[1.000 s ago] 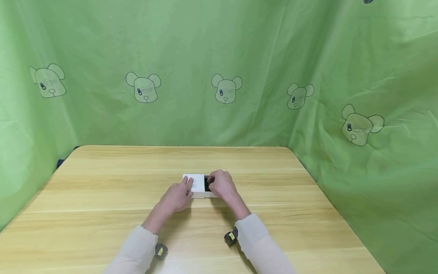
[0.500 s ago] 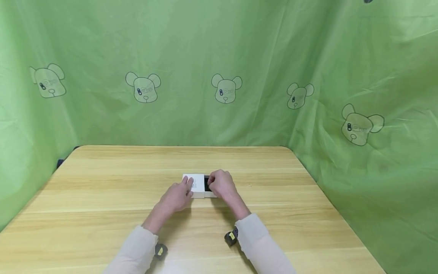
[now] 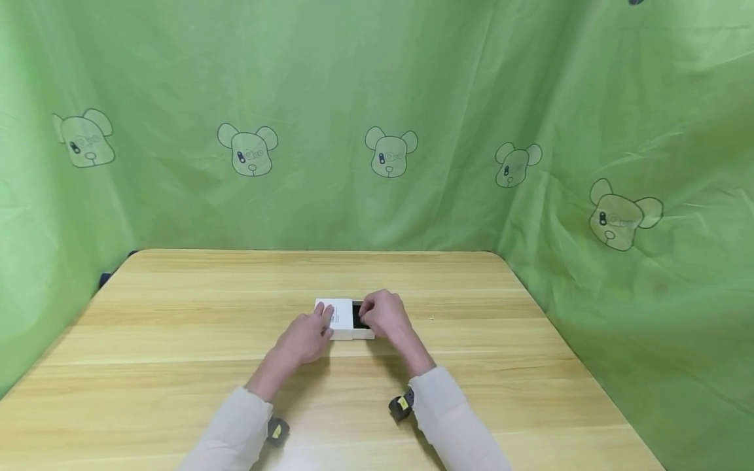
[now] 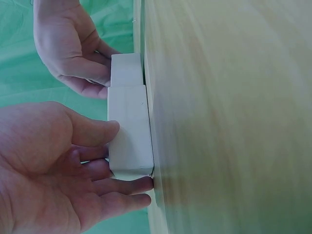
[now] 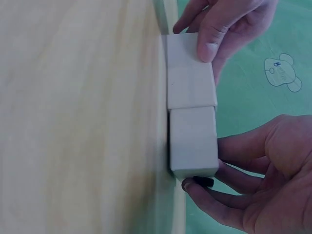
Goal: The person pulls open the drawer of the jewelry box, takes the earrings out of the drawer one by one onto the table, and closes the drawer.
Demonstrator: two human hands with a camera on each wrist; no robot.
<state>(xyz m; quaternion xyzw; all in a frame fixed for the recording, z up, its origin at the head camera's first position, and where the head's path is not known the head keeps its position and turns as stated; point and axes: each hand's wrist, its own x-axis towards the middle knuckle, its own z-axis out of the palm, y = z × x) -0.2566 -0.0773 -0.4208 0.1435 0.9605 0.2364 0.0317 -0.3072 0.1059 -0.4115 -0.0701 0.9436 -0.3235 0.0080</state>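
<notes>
A small white box (image 3: 341,318) with faint print on its top lies on the wooden table, its inner tray (image 3: 363,334) slid partly out to the right. Black lining shows inside the tray. My left hand (image 3: 303,337) holds the outer sleeve, thumb on the near side and fingers over the top and left end. My right hand (image 3: 385,315) bends over the tray with fingertips together at the black inside; what lies between them is hidden. In the right wrist view, a small black piece (image 5: 204,181) shows at the tray's end, beside a fingertip of that hand.
A tiny pale bit (image 3: 431,318) lies on the wooden tabletop (image 3: 501,366) to the right of the box. Black wrist cameras hang by the sleeves. Green curtains (image 3: 318,209) with bear-head drawings close off the back and sides.
My right hand has shifted slightly up and right, and more of the tray's right end shows. The left hand and the sleeve stay put.
</notes>
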